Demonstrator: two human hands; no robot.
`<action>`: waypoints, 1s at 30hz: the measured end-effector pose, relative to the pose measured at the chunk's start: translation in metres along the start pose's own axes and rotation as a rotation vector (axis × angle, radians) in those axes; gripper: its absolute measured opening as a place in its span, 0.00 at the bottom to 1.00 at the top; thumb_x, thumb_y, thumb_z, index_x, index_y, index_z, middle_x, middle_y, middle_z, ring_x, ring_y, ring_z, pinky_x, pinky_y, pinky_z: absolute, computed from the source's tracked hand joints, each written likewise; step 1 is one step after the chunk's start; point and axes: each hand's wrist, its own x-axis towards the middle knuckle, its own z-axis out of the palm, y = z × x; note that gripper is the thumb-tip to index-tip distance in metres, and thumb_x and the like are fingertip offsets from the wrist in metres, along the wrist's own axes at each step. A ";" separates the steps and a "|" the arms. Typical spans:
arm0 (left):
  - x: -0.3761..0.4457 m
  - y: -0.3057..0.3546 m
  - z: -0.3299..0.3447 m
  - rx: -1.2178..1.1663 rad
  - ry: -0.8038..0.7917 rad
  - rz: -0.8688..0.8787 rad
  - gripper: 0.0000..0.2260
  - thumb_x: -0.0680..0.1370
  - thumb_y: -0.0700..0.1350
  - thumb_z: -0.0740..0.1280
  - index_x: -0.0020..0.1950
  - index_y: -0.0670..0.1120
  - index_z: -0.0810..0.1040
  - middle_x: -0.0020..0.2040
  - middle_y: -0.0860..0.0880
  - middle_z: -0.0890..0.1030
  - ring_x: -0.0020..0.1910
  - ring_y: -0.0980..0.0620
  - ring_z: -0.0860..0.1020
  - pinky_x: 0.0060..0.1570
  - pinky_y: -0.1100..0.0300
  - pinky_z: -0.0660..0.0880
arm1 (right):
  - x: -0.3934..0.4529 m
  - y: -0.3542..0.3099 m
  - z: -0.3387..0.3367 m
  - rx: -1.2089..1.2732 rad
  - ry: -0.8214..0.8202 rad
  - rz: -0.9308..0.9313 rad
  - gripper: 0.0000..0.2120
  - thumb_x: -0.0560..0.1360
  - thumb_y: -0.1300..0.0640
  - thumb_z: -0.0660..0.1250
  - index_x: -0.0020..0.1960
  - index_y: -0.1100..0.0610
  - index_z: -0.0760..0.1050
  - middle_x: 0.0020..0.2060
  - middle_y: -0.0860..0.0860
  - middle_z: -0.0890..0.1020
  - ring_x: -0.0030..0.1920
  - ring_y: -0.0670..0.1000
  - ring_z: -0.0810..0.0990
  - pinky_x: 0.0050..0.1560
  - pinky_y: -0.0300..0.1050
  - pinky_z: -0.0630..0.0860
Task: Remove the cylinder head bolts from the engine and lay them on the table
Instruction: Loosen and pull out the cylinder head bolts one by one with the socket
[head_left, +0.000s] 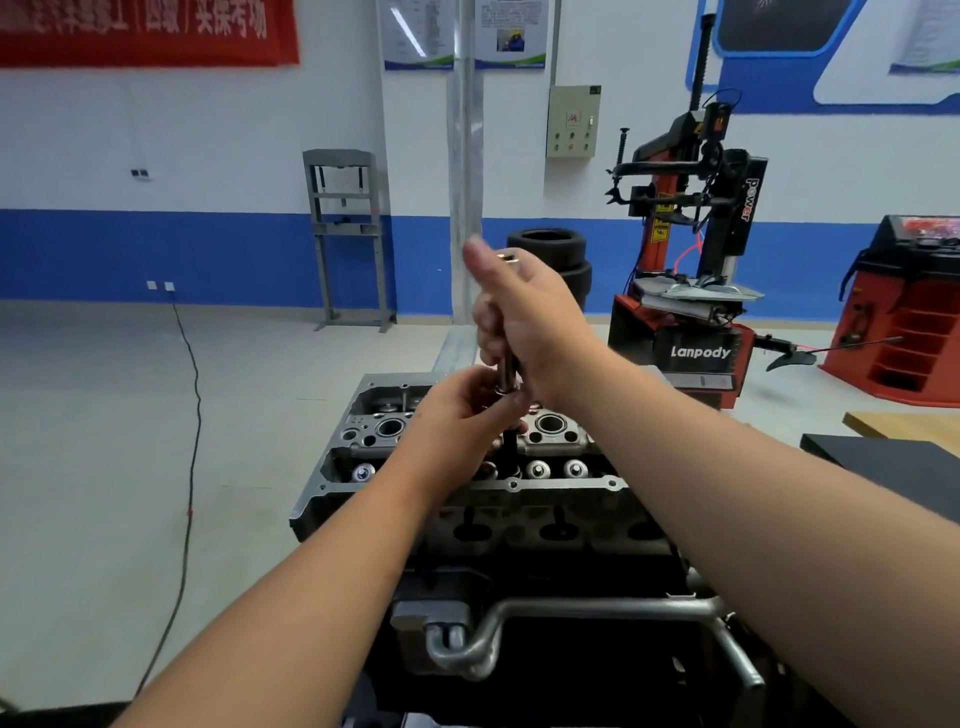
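The engine (467, 499) stands in front of me with its grey cylinder head (550, 431) uppermost, valve springs and bore holes showing. A chrome wrench (506, 371) stands upright over the middle of the head, with a dark socket extension (510, 441) reaching down into it. My right hand (530, 322) grips the wrench's upper part, thumb raised. My left hand (462, 410) pinches the lower end of the wrench where the extension joins. Whatever sits under the extension's tip is hidden, and I see no loose bolt.
A black table top (893, 462) and a wooden edge (904, 423) lie at the right. Behind are a red tyre changer (691, 312), stacked tyres (561, 260), a red wheel balancer (909, 322) and a grey press frame (348, 234). A black cable (189, 415) crosses the floor at the left.
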 end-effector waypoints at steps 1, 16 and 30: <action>0.001 -0.001 0.001 0.000 0.023 0.011 0.07 0.78 0.52 0.74 0.51 0.50 0.80 0.44 0.50 0.87 0.46 0.48 0.86 0.43 0.51 0.79 | -0.003 0.003 0.000 -0.086 0.031 -0.084 0.14 0.77 0.46 0.71 0.47 0.55 0.70 0.29 0.49 0.74 0.27 0.49 0.72 0.30 0.48 0.74; 0.001 -0.004 0.001 -0.029 0.006 0.049 0.08 0.83 0.48 0.69 0.62 0.52 0.81 0.55 0.50 0.87 0.56 0.52 0.84 0.59 0.52 0.81 | -0.015 0.060 -0.034 -0.604 0.066 -0.409 0.08 0.77 0.49 0.70 0.49 0.53 0.76 0.38 0.46 0.81 0.40 0.47 0.81 0.42 0.47 0.80; 0.002 -0.005 -0.004 -0.179 -0.147 -0.024 0.13 0.83 0.53 0.66 0.65 0.50 0.82 0.54 0.52 0.87 0.53 0.56 0.85 0.49 0.61 0.79 | -0.025 0.072 -0.037 -0.577 0.045 -0.445 0.14 0.81 0.48 0.57 0.48 0.55 0.76 0.37 0.45 0.79 0.39 0.45 0.79 0.39 0.42 0.75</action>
